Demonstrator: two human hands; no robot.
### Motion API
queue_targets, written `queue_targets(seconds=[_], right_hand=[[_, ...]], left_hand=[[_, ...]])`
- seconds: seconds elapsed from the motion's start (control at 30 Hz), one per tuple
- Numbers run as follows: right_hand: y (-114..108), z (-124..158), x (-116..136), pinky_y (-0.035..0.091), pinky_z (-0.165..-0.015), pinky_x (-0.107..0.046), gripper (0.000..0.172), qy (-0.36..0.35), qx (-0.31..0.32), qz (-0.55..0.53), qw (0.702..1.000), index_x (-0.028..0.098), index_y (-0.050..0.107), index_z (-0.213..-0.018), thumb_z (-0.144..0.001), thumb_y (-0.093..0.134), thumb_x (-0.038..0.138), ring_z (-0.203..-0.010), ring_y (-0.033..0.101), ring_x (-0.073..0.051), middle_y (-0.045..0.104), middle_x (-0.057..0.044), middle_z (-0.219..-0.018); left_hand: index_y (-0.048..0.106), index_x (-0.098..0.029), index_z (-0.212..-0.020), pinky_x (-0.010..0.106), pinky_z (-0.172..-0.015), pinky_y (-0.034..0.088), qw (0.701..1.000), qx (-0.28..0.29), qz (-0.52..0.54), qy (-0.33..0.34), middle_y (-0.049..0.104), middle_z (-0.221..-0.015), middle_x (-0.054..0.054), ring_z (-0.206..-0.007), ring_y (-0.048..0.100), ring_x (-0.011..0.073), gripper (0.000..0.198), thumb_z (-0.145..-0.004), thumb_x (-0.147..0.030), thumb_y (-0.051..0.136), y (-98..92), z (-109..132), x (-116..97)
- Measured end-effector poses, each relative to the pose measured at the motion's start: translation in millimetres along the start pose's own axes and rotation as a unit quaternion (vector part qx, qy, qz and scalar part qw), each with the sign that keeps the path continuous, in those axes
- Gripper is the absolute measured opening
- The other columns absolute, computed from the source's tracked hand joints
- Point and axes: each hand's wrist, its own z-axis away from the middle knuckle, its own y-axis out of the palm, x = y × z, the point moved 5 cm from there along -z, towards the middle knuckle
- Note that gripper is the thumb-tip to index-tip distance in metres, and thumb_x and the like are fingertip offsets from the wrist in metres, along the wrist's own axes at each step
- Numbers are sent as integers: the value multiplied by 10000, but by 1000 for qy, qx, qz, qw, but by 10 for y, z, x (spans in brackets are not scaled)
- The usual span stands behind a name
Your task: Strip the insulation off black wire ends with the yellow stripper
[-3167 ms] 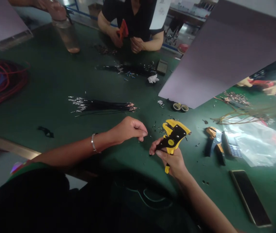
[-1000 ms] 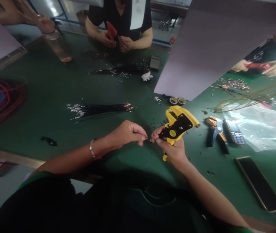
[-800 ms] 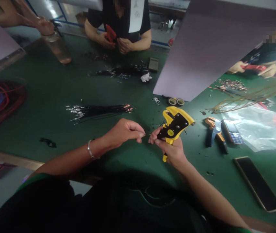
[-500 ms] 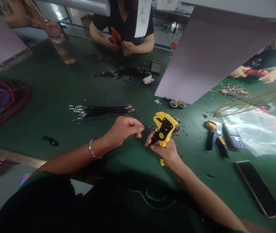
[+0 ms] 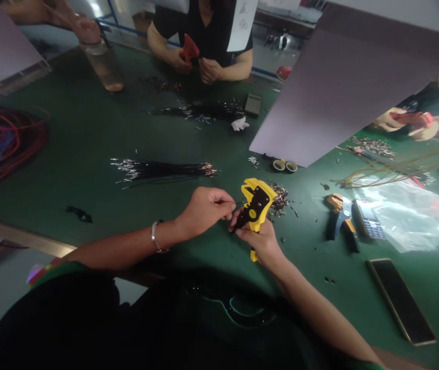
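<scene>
My right hand [image 5: 263, 239] is wrapped round the handles of a yellow and black wire stripper [image 5: 257, 203], whose jaws point up and to the left. Close to those jaws, my left hand [image 5: 204, 211] is closed in a pinch between thumb and forefinger. A thin dark wire [image 5: 239, 204] shows at its fingertips, mostly hidden and hard to make out. Beyond my left hand lies a bundle of black wires [image 5: 169, 169] with bared copper ends on the right and silvery ends on the left. Behind the stripper sits a pile of small cut scraps [image 5: 280, 199].
To the right lie an orange-and-blue hand tool [image 5: 342, 218], a keypad phone [image 5: 370, 220], a clear plastic bag [image 5: 423, 216] and a smartphone [image 5: 401, 300]. Coiled red and blue wires [image 5: 7, 149] are at left. Two tape rolls [image 5: 285, 165] stand by a slanted panel [image 5: 315, 87]. Co-workers hold red tools.
My left hand has moved right, bringing its pinched fingertips up to the stripper's jaws. The stripper has shifted slightly left in my right hand. The whole view has tilted a little.
</scene>
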Motion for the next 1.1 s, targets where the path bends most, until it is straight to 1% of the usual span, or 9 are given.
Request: queue_targets(seconds=[0.1, 0.2, 0.37, 0.47, 0.57, 0.67, 0.77, 0.87, 1.1], right_hand=[[-9, 3, 44, 491, -692, -325, 174, -17, -16, 64, 998, 201, 590, -827, -660, 629, 179, -737, 589, -180, 617, -9, -791], [-24, 17, 70, 501, -692, -327, 193, -29, -37, 140, 989, 197, 585, -864, -672, 603, 192, -747, 594, -186, 633, -21, -806], [-41, 52, 52, 496, -657, -313, 177, -50, -61, 232, 969, 202, 566, -876, -700, 556, 184, -704, 600, -183, 641, -18, -782], [-45, 68, 53, 480, -614, -296, 152, -59, -72, 288, 953, 207, 541, -870, -720, 550, 181, -659, 588, -177, 629, -10, -752], [-47, 77, 101, 472, -599, -298, 181, -83, -87, 336, 934, 207, 515, -897, -720, 528, 173, -645, 582, -181, 622, -17, -753], [-31, 82, 165, 469, -606, -308, 218, -127, -89, 383, 911, 212, 475, -896, -688, 501, 151, -671, 587, -195, 613, -33, -777], [-14, 94, 207, 464, -607, -315, 256, -182, -92, 421, 884, 217, 446, -912, -671, 485, 140, -698, 588, -208, 598, -48, -799], [-11, 111, 212, 458, -613, -326, 256, -223, -100, 449, 860, 215, 438, -952, -708, 495, 161, -712, 583, -220, 592, -65, -823], [-5, 132, 201, 435, -610, -337, 227, -259, -103, 491, 825, 206, 440, -949, -734, 491, 156, -705, 552, -233, 571, -75, -808]], left_hand=[[691, -130, -675, 180, -546, 478, 1000, 12, 23, 3, 641, -552, -16, -528, 584, 68, 126, -744, -84, 595, 37, 11, 8], [693, -131, -680, 181, -575, 490, 999, 13, 32, 9, 643, -560, -17, -545, 588, 67, 121, -739, -78, 601, 49, 21, 6], [701, -126, -715, 194, -602, 495, 999, 27, 19, 7, 653, -586, -5, -568, 588, 75, 110, -776, -141, 611, 74, 43, 11], [715, -126, -738, 190, -607, 482, 999, 39, 3, 13, 652, -593, -5, -581, 581, 75, 121, -784, -154, 607, 87, 56, 6], [719, -132, -723, 186, -618, 473, 998, 52, -13, 15, 648, -596, -10, -591, 576, 73, 143, -778, -131, 587, 91, 68, -9], [711, -136, -668, 177, -584, 450, 997, 62, -36, 14, 638, -584, -16, -577, 560, 72, 148, -749, -112, 589, 89, 80, -18], [719, -139, -664, 172, -541, 432, 997, 55, -47, 17, 633, -569, -19, -557, 553, 76, 132, -737, -135, 609, 77, 92, -24], [748, -147, -717, 179, -535, 447, 998, 52, -25, 15, 653, -596, -14, -560, 564, 87, 123, -738, -172, 629, 80, 107, -27], [758, -156, -705, 192, -525, 477, 998, 51, 28, 11, 677, -633, 1, -576, 583, 106, 124, -657, -270, 770, 84, 112, 4]])
